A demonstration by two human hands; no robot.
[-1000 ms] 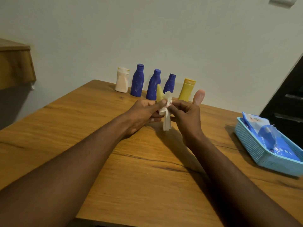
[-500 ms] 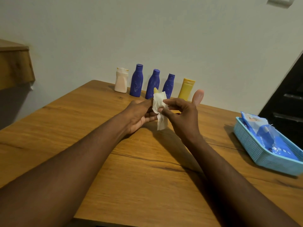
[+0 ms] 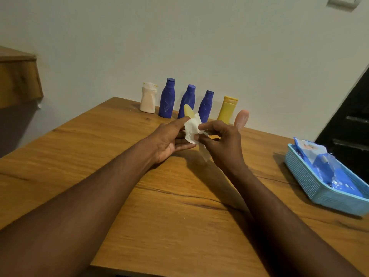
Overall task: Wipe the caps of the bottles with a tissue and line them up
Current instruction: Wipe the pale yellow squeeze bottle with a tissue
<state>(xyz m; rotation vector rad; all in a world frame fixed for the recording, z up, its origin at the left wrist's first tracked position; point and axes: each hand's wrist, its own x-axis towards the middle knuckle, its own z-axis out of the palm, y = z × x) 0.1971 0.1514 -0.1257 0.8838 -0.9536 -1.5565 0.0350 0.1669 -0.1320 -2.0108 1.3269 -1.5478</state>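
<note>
Tissue [image 3: 192, 130]: white and crumpled, held above the table [image 3: 159, 206] between both hands. It now spreads wider than a second ago, when it hung as a narrow twist.
Right hand [image 3: 221, 144]: thumb and forefinger pinch the tissue's right edge, and the other fingers curl loosely.
Left hand [image 3: 171, 137]: palm turned up, with thumb and nearly straight fingers closing on the pale yellow bottle [image 3: 187, 110]. The tissue hides the contact itself.
Its tip: only this part shows, poking up behind the tissue. Half a second ago the tissue covered it almost wholly.
Meaning: wiping of this one looks close to done, and it has yet to join the row.
Row: a white bottle [image 3: 148, 100], three blue bottles [image 3: 188, 96] and a yellow bottle [image 3: 227, 108] stand upright along the wall [image 3: 199, 47], near one another.
Pink bottle [image 3: 242, 117]: just beyond the right hand, partly hidden.
</note>
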